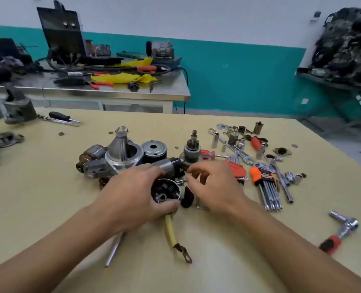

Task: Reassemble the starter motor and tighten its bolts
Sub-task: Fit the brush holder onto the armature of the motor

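My left hand (133, 193) grips a round metal starter housing (164, 191), open end toward me, with brushes visible inside. A yellow cable with a copper lug (171, 231) hangs from it over the table. My right hand (213, 187) hovers just right of the housing, thumb and forefinger pinched on a small metal part near its rim. Behind lie the aluminium nose housing (122, 153), the solenoid (92, 161), a black cylindrical case (154, 150) and the pinion drive gear (192, 149).
A thin metal rod (115, 248) lies under my left wrist. Hex key sets with orange holders (262, 178), wrenches and sockets (239, 144) spread out on the right. A ratchet with a red grip (340, 229) lies at the right edge. A cluttered steel bench (90, 87) stands behind.
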A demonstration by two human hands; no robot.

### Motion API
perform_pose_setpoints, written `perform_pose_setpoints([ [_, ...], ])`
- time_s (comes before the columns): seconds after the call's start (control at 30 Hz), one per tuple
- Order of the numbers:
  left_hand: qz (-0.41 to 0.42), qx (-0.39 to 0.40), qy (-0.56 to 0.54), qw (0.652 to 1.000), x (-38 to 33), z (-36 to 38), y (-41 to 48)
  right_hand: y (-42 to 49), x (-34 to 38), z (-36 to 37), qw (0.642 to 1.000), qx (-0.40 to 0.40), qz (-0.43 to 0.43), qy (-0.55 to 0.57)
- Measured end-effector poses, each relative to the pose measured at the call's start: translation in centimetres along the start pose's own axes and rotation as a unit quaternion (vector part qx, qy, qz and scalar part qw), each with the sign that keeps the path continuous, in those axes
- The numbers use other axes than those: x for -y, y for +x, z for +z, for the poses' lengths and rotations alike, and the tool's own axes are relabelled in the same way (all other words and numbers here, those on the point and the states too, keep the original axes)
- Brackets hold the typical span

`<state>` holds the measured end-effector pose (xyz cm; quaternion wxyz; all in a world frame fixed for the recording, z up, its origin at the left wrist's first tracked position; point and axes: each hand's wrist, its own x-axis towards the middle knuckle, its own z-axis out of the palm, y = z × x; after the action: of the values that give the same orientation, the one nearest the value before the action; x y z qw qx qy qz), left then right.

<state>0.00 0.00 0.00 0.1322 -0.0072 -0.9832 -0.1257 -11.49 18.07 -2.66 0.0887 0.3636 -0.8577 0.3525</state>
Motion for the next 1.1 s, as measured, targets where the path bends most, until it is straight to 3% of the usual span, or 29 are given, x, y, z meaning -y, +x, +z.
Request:
perform_pose_setpoints([
  [0.17, -0.001, 0.019, 0.076, 0.997, -0.4, 0.1, 1.5, -0.3, 0.7, 0.0, 0.994, 0.068, -0.009, 0.081],
  [0.43, 0.018, 0.042, -0.036, 0.998, 0.4, 1.5, -0.3, -1.0, -0.2, -1.0, 0.983, 0.160, -0.038, 0.079],
  [0.87, 0.006, -0.011, -0.199, 0.980, 1.1, 2.3, -0.6, -1.1, -0.7, -1.9, 0.996, 0.044, 0.020, 0.073],
  [1.1, 0.028, -0.004, -0.268, 0.963, 1.4, 2.8, -0.2, -2.3, 0.8, -1.1, 0.979, 0.188, -0.014, 0.077],
])
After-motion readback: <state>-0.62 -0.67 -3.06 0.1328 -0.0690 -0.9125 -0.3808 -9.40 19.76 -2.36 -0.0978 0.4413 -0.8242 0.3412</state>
